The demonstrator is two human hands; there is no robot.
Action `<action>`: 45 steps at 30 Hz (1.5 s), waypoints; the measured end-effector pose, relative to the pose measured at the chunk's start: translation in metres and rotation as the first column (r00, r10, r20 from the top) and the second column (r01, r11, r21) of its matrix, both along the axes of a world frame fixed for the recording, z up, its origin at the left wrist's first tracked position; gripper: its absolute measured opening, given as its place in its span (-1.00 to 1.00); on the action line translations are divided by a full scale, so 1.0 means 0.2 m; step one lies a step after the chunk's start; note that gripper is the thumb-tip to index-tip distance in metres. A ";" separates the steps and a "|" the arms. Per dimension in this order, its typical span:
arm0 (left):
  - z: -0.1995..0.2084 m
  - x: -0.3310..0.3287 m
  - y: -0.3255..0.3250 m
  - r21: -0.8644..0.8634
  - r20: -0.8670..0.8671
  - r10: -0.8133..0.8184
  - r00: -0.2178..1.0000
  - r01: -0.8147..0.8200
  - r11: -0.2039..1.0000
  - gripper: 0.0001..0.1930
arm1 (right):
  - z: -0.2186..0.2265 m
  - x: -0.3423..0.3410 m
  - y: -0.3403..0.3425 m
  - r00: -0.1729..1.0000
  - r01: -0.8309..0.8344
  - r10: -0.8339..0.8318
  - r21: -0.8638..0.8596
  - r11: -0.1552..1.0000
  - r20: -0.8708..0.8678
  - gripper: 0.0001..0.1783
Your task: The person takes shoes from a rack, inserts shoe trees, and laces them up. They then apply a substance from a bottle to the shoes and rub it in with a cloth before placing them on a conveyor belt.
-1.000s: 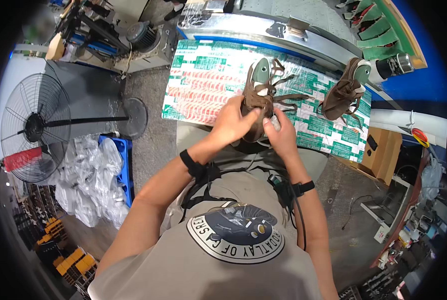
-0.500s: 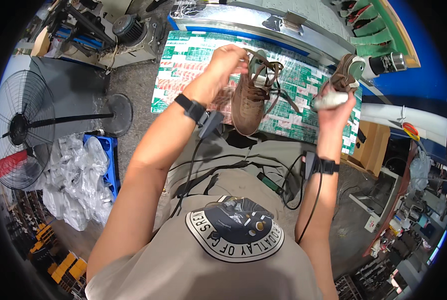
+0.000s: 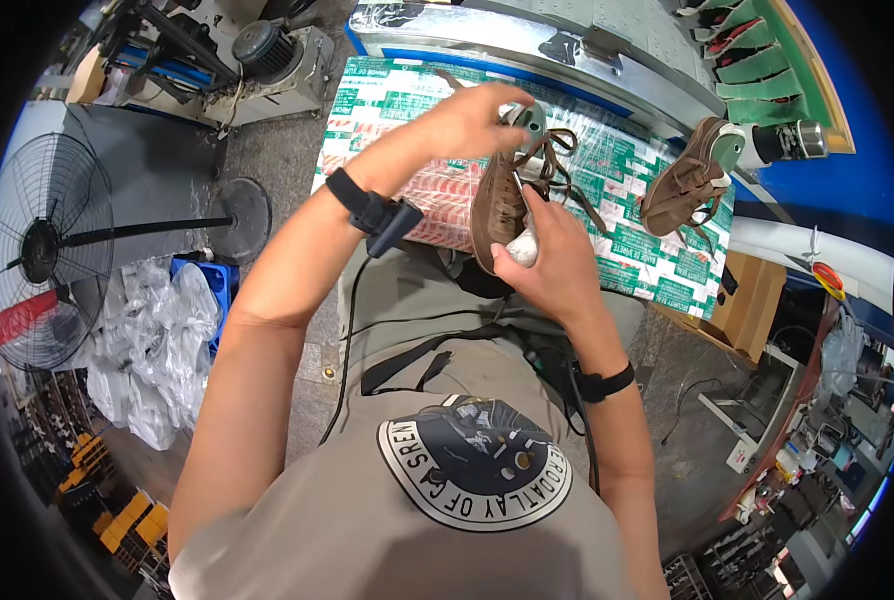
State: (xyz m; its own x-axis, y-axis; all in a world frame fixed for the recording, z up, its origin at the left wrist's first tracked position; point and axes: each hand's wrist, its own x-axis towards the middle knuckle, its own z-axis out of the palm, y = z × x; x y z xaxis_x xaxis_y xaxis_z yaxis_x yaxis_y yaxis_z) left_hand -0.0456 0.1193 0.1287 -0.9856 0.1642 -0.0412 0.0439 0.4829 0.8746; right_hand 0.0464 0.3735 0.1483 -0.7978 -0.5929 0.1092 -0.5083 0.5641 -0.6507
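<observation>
The left hand (image 3: 472, 120) is raised above the bench (image 3: 387, 100), its fingers closed around the upper end of a brown lace-up shoe (image 3: 495, 205) fitted on a green last (image 3: 533, 120). The shoe hangs roughly upright in front of the person's chest, over the near edge of the bench, with its loose laces (image 3: 567, 180) trailing to the right. The right hand (image 3: 552, 265) sits against the lower part of the shoe; its fingers are closed on a small white wad (image 3: 524, 245), which is pressed against the side of the shoe. Each wrist carries a black band, and a black cable runs down from the left one.

The bench top is covered with green, red and white printed sheets. A second brown shoe (image 3: 682, 185) on a green last lies on the right part of that covering, well apart from both hands. A standing fan (image 3: 42, 250) and a heap of clear plastic bags (image 3: 152, 350) occupy the floor to the left.
</observation>
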 end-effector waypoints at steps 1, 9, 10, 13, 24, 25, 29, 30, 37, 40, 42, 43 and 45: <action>-0.05 0.01 0.04 -0.078 -0.091 -0.029 0.995 0.022 0.997 -0.38 | -0.01 0.00 -0.01 0.997 -0.011 0.013 0.036 0.999 -0.072 -0.11; -0.20 -0.13 0.04 -0.102 0.046 -0.018 0.999 0.022 0.995 -0.28 | 0.02 -0.03 -0.02 0.992 -0.082 0.090 0.093 0.992 -0.093 -0.09; -0.21 -0.13 0.03 -0.105 0.032 -0.010 0.999 0.013 0.994 -0.26 | 0.03 -0.05 -0.02 0.992 -0.112 0.116 0.086 0.990 -0.048 -0.12; -0.21 -0.12 0.04 -0.063 0.029 0.001 1.000 0.001 0.998 -0.28 | 0.09 -0.10 0.06 0.978 -0.126 0.126 -0.013 0.992 0.163 -0.18; -0.13 -0.07 0.04 -0.135 0.053 -0.016 0.998 0.023 0.991 -0.34 | -0.04 0.25 -0.30 0.907 -0.383 0.401 -0.141 0.913 0.130 -0.30; -0.13 -0.07 0.03 -0.075 0.070 -0.017 0.997 0.022 0.997 -0.34 | -0.05 0.29 -0.29 0.907 -0.408 0.412 -0.059 0.911 0.082 -0.26; 0.03 0.01 0.10 -0.264 -0.315 -0.030 0.949 -0.057 0.963 -0.29 | -0.03 0.27 -0.08 0.967 -0.253 0.255 -0.052 0.966 0.031 -0.16; 0.11 0.05 0.17 -0.260 -0.417 -0.076 0.906 -0.039 0.965 -0.29 | 0.01 0.27 -0.05 0.980 -0.195 0.196 0.072 0.978 -0.019 -0.15; 0.12 0.04 0.53 -0.823 0.233 -0.577 0.783 0.475 0.311 -0.22 | 0.13 0.45 -0.17 0.918 -0.238 0.336 0.386 0.891 -0.209 -0.10; 0.01 -0.06 0.52 -0.723 0.128 -0.528 0.840 0.443 0.530 -0.66 | 0.20 0.46 -0.16 0.862 -0.113 0.324 0.473 0.874 -0.391 -0.04; -0.05 -0.10 0.47 -0.677 0.045 -0.492 0.869 0.389 0.625 -0.71 | 0.29 0.41 -0.06 0.942 -0.214 0.250 0.172 0.961 -0.222 0.00; -0.05 -0.12 0.45 -0.617 -0.036 -0.440 0.897 0.326 0.716 -0.74 | 0.29 0.41 -0.02 0.944 -0.210 0.245 0.171 0.963 -0.222 0.00; -0.05 -0.15 0.45 -0.360 -0.109 -0.287 0.952 0.232 0.904 -0.78 | 0.29 0.43 0.06 0.962 -0.231 0.231 0.019 0.973 -0.146 0.02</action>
State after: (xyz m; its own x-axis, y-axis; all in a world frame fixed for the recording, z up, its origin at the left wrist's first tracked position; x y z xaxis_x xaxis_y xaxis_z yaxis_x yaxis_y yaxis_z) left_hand -0.0764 0.2092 0.1177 -0.9081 0.4187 0.0104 0.3306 0.7013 0.6315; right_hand 0.1329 0.3850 0.2055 -0.6145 -0.7597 0.2128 -0.7144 0.4214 -0.5586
